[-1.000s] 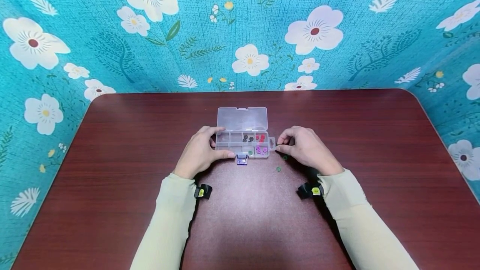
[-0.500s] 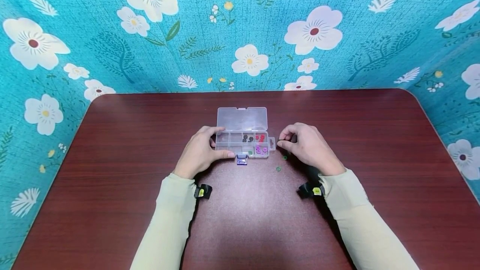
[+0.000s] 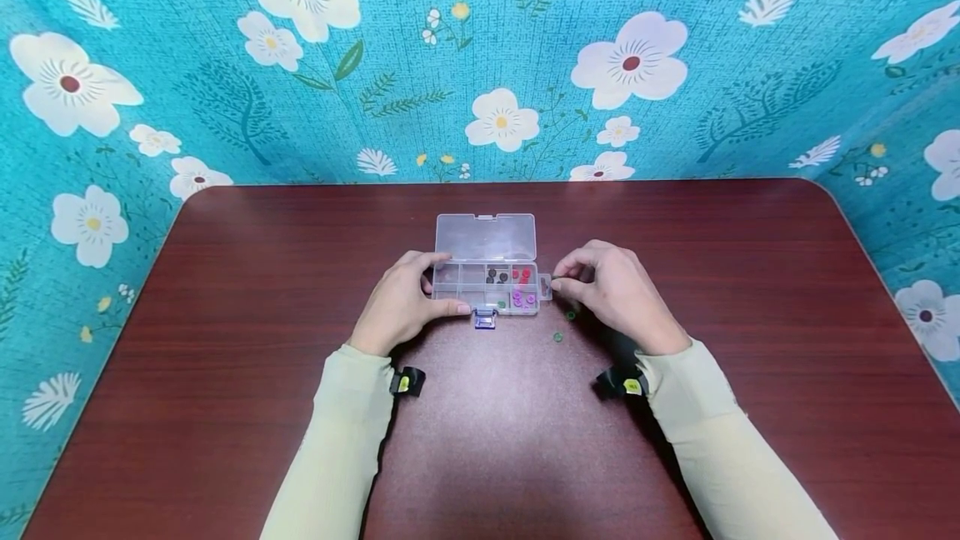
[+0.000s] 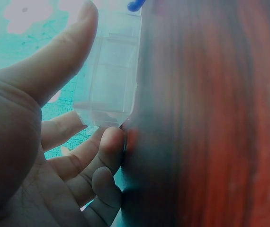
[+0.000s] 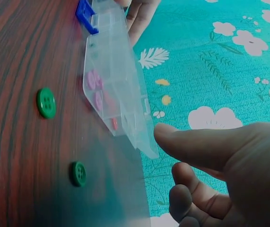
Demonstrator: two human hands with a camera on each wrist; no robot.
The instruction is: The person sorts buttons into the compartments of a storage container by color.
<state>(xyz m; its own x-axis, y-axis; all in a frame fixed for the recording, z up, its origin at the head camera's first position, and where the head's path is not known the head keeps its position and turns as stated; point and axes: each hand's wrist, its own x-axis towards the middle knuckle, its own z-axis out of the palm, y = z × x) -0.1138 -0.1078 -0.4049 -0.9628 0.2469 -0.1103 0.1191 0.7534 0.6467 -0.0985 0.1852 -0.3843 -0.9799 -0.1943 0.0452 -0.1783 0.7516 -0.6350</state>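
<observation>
A clear plastic compartment box (image 3: 471,299) stands with its lid (image 3: 486,237) raised at the back. Black buttons (image 3: 492,277), red buttons (image 3: 525,275), purple buttons (image 3: 517,299) and a green button (image 3: 501,304) lie in separate compartments. My left hand (image 3: 393,302) grips the box's left end, thumb along the front and fingers behind. At the right end, beside the hanging tab (image 3: 545,287), my right hand (image 3: 618,294) pinches a small button, mostly hidden by the fingertips. Below it, two green buttons (image 5: 46,102) (image 5: 78,174) lie loose on the table.
A blue latch (image 3: 484,320) hangs open at the box's front. The dark red wooden table (image 3: 480,440) reaches back to a turquoise flowered cloth (image 3: 420,65). Each wrist wears a black strap (image 3: 408,382).
My right hand has lifted slightly away from the table's front, then shifted a little left to the box's tab. The left hand and the box have stayed in place.
</observation>
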